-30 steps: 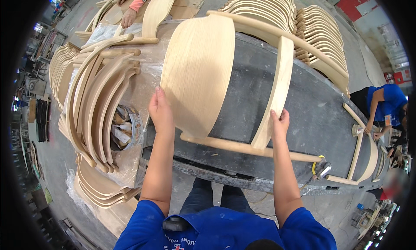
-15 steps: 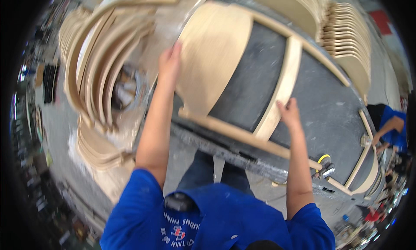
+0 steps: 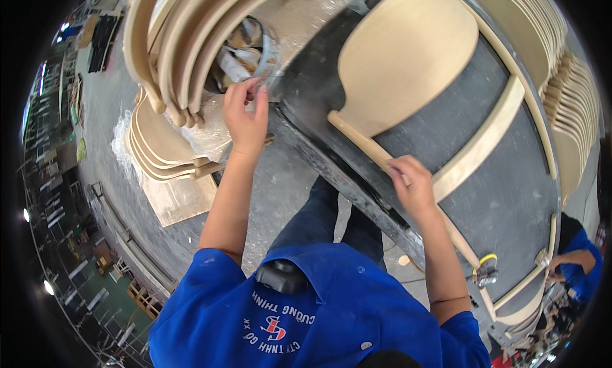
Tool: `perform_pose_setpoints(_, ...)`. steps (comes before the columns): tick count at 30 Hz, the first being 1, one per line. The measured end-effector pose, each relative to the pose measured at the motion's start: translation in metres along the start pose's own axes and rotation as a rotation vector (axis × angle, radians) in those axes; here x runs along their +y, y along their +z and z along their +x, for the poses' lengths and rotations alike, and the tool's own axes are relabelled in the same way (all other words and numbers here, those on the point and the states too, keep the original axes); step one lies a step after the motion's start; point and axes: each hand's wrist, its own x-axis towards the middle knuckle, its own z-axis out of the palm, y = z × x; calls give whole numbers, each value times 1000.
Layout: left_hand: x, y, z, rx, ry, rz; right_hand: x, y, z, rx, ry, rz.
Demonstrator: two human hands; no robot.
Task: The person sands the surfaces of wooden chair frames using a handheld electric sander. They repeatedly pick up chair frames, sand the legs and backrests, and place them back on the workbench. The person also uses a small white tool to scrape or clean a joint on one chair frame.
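Note:
A pale wooden chair back frame lies on the dark tabletop (image 3: 440, 145). It has a broad curved panel (image 3: 408, 55), a curved crossbar (image 3: 481, 141) and two long side legs. My right hand (image 3: 413, 188) has its fingers curled over the near leg (image 3: 360, 138), close to the crossbar's end. Off the table's left corner, my left hand (image 3: 247, 119) is raised with fingers loosely bent and thumb apart, nothing visible in it. Behind that hand stands a bucket (image 3: 271, 52) with scraps inside.
Curved wooden parts (image 3: 185, 55) are stacked at the left, with more curved pieces (image 3: 159, 145) lower down. Stacked chair backs (image 3: 574, 113) line the far right. A yellow-rimmed power sander (image 3: 486, 271) sits at the table's right, where a co-worker's arm (image 3: 574, 261) handles another frame.
My left hand has let go of the panel's left edge and moved away from the frame. My right hand went from the crossbar to the near leg. The view has shifted left.

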Motion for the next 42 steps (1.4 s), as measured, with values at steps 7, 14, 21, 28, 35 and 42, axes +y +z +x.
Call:
perform_pose_setpoints(7, -25, -3, 26, 150, 170, 372, -69, 72, 115, -85, -302, 137)
perform_pose_setpoints(14, -47, -12, 12, 144, 35, 167, -98, 133, 235, 208, -365, -91)
perform_pose_setpoints(21, -53, -12, -5, 282, 17, 67, -116, 183, 261, 34, -236, -663)
perform_pose_setpoints(28, -56, -10, -7, 283, -30, 33, -124, 201, 269, -22, -88, -855)
perform_pose_setpoints(35, -61, -10, -8, 300, -25, 27, -122, 207, 269, 12, -84, -810)
perform_pose_setpoints(42, -62, -12, -12, 221, -59, -24, -122, 157, 249, 224, -364, -385)
